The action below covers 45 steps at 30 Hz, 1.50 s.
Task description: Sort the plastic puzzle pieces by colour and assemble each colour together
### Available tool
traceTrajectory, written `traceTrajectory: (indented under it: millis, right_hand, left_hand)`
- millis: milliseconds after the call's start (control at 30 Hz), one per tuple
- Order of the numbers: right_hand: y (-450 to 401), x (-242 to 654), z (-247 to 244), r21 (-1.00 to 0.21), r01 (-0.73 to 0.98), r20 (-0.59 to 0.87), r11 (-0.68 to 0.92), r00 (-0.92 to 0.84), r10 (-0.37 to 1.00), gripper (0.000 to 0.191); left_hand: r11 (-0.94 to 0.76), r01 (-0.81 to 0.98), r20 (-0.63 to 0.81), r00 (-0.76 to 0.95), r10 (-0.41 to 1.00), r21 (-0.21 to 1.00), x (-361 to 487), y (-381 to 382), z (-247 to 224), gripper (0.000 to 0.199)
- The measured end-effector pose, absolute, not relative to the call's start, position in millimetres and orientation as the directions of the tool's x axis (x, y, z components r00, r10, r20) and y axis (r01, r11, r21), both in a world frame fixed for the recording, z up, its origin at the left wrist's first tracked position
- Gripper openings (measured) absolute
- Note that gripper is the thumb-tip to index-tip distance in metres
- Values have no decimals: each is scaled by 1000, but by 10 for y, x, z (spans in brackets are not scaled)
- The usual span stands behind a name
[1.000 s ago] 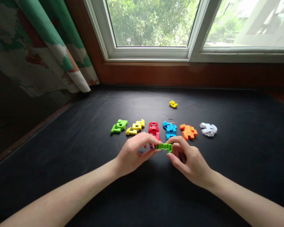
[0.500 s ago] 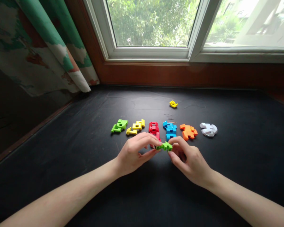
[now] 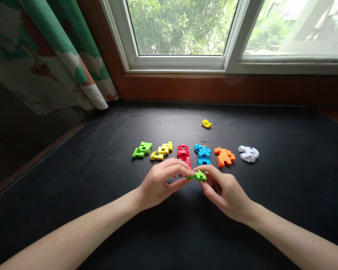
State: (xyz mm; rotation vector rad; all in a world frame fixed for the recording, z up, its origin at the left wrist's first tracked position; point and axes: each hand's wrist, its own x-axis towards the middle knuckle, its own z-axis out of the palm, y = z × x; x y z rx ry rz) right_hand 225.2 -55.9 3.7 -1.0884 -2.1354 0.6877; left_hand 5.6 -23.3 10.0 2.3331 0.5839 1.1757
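Between my two hands is a small green plastic puzzle piece [image 3: 199, 176] with a notched outline. My left hand [image 3: 165, 182] pinches its left end between thumb and fingers, hiding that end. The thumb and index finger of my right hand [image 3: 227, 191] close on its right end. Just beyond my hands lie a red piece [image 3: 183, 152], partly covered by my left fingers, and a blue piece [image 3: 203, 154]. To the left are a yellow piece [image 3: 163, 150] and another green piece [image 3: 142, 150]. An orange piece [image 3: 224, 156] and a white piece [image 3: 248, 154] lie to the right.
All the loose pieces rest in a row on a black tabletop [image 3: 107, 165]. Farther back sits a small yellow piece [image 3: 206, 123] by itself. A window [image 3: 183, 65] stands behind the table, and a patterned curtain [image 3: 90, 75] hangs at the left.
The green piece in my hands has turned slightly and shifted a little to the right. My right index finger has moved a little along it. The other pieces stay put.
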Motion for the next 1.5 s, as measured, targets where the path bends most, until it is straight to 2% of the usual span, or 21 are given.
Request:
traceTrajectory:
  millis: [433, 800, 1100, 1500]
  right_hand:
    - [-552, 2254, -6, -651, 522, 356, 551, -431, 829, 19]
    - [-557, 2253, -22, -657, 532, 339, 534, -424, 839, 24]
    - [-552, 2252, -39, -697, 506, 301, 508, -437, 848, 27]
    - [-549, 2243, 0, -682, 514, 308, 520, -443, 842, 14]
  left_hand:
    - [-721, 235, 500, 582, 641, 652, 39, -254, 77, 18]
    - [-699, 293, 444, 599, 666, 653, 31, -271, 98, 15]
    - [-697, 294, 462, 574, 676, 654, 52, -272, 95, 12]
    - [-701, 268, 485, 561, 671, 661, 52, -277, 95, 11]
